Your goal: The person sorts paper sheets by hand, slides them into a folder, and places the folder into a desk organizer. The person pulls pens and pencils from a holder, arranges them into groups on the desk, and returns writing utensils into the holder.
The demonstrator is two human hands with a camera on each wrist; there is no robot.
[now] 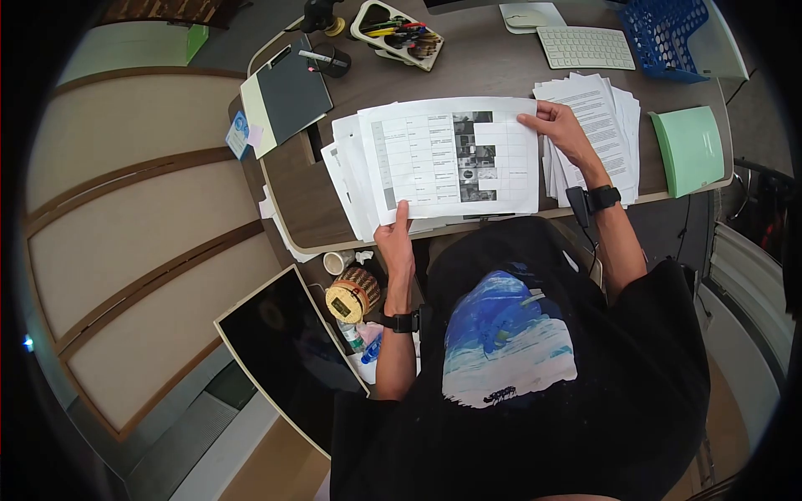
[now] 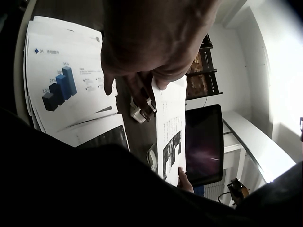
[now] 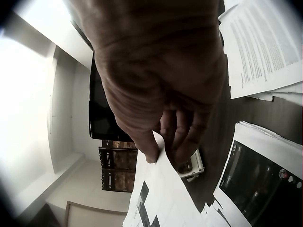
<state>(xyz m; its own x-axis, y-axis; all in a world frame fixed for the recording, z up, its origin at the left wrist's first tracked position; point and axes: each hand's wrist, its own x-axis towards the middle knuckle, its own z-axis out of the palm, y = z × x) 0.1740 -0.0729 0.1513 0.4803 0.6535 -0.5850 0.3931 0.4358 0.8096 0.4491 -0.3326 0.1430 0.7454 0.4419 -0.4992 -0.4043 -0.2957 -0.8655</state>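
A printed sheet of paper (image 1: 426, 159), with a table and a column of dark pictures, is stretched between both hands above the desk. My left hand (image 1: 396, 246) pinches its lower left corner, thumb on the printed face. At the upper right corner my right hand (image 1: 564, 134) pinches it the same way; the right wrist view shows the thumb on one side and the fingers behind. Below and left of the sheet lies a paper stack (image 1: 342, 179); its top page carries a blue bar chart (image 2: 61, 90). Another stack of text pages (image 1: 597, 125) lies beside my right hand.
A black clipboard (image 1: 292, 96), a pen cup (image 1: 328, 62) and a tray of pens (image 1: 399, 35) stand at the back left. Keyboard (image 1: 586, 48), blue basket (image 1: 664, 37) and green folder (image 1: 689, 150) are on the right. A monitor (image 1: 288, 351) stands at the lower left, near a woven basket (image 1: 355, 294).
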